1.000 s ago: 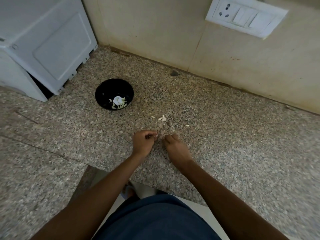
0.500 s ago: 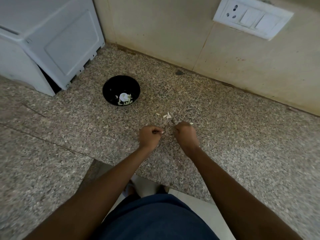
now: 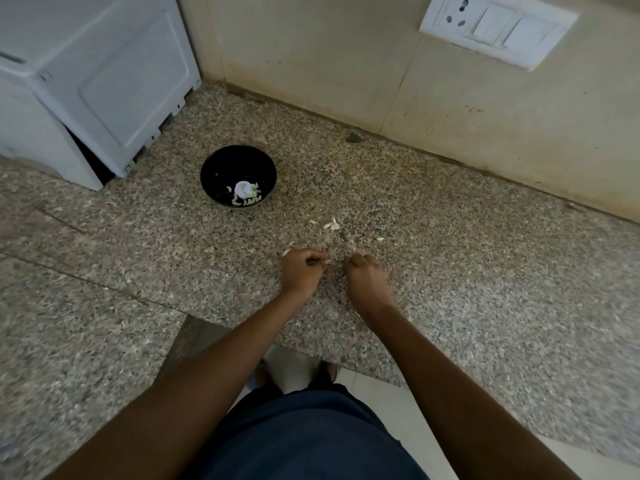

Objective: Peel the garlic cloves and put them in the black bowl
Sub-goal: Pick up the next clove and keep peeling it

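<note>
The black bowl [image 3: 217,166] stands on the speckled granite counter at the left. It holds a small pile of white peeled garlic cloves [image 3: 244,192]. My left hand [image 3: 300,273] is in front of and right of the bowl, pinching a small garlic clove [image 3: 325,261] whose pale tip shows at the fingertips. My right hand [image 3: 367,280] is close beside the left one, a short gap between them. Its fingers are curled with the tips down toward the counter, and whatever they hold is hidden. Loose garlic peels [image 3: 330,225] lie just beyond both hands.
A white appliance [image 3: 86,81] stands at the back left, near the bowl. The beige wall [image 3: 346,64] with a white switch plate [image 3: 498,27] closes off the back. The counter's front edge [image 3: 311,351] runs just behind my wrists.
My right hand has come up off the scattered peels and curled beside the left hand. The left hand keeps pinching the clove. The bowl has not moved.
</note>
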